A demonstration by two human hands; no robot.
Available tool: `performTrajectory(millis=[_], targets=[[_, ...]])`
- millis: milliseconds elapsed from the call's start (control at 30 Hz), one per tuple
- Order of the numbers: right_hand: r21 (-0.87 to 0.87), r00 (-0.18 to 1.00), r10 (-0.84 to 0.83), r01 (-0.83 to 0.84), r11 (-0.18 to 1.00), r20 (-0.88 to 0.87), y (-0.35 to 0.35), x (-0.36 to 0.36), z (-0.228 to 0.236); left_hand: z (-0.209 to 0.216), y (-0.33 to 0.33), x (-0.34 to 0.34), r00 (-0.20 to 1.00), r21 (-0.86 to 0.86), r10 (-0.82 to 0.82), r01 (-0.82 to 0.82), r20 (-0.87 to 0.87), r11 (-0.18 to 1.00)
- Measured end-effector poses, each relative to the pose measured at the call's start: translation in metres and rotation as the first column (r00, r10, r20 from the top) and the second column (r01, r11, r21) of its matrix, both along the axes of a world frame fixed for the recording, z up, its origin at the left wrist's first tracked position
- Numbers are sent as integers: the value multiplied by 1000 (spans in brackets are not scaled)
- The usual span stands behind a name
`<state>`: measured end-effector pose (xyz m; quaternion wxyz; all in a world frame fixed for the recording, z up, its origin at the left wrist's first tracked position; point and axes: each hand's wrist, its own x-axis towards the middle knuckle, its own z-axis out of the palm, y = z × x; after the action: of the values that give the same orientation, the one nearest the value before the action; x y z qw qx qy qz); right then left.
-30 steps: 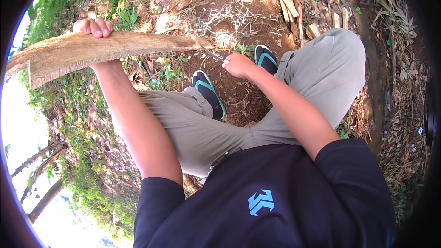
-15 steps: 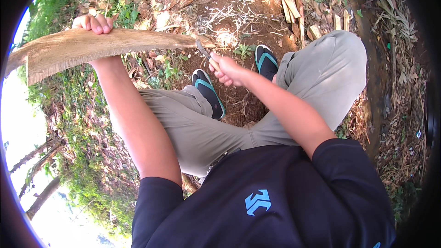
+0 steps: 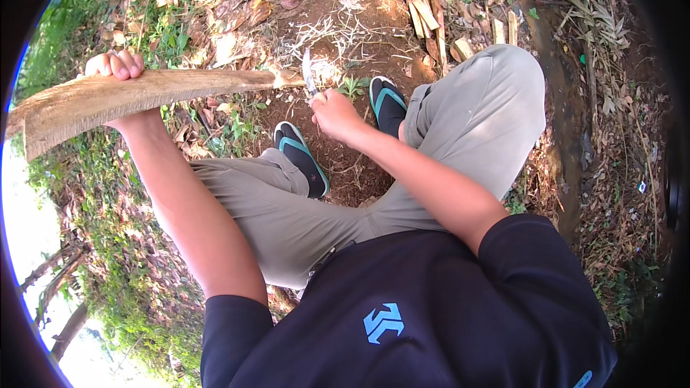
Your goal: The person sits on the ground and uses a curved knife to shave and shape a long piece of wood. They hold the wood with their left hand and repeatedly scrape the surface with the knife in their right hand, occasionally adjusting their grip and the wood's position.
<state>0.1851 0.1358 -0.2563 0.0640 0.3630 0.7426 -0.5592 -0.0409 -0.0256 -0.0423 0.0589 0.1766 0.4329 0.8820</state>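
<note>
A long, rough slab of pale brown wood (image 3: 172, 88) stretches from the left rim toward the middle, wide at the left and tapering at its right end. My left hand (image 3: 116, 66) grips it near the wide part, fingers curled over the far edge and the wrist passing beneath. In my closed right hand (image 3: 336, 115) is a small knife (image 3: 308, 72), its handle mostly hidden by the fingers. The blade points away from me, just right of the slab's narrow tip, seemingly apart from it. A ragged, whittled-looking spot shows near that tip.
My feet in dark flip-flops with teal straps, left (image 3: 300, 159) and right (image 3: 388, 105), rest on bare soil below the knife. Pale shavings (image 3: 327, 32) lie beyond. Split wood sticks (image 3: 424, 11) lie at the far right, beside a dark channel (image 3: 564, 100).
The knife has turned from lying across the slab's tip to pointing away beside it. The whole scene has shifted left in view. My left hand keeps its hold on the slab.
</note>
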Motion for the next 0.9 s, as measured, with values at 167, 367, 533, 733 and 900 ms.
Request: performTrajectory(millis=[167, 367, 533, 733, 900], targets=[[434, 781, 515, -625, 649, 353, 47, -17, 140, 12, -5, 14, 979, -67, 204, -204, 4, 977], [556, 576, 461, -808, 197, 675, 159, -56, 207, 11, -7, 6, 949, -104, 315, -312, 19, 944], [672, 695, 280, -716, 188, 662, 202, -69, 178, 8, 1, 11, 987, -80, 153, -155, -39, 985], [693, 744, 346, -664, 281, 572, 178, -73, 182, 6, 13, 9, 957, -136, -195, 168, -217, 976], [561, 624, 444, -779, 281, 643, 172, -81, 191, 3, 20, 7, 900, -68, -313, 308, -303, 949]])
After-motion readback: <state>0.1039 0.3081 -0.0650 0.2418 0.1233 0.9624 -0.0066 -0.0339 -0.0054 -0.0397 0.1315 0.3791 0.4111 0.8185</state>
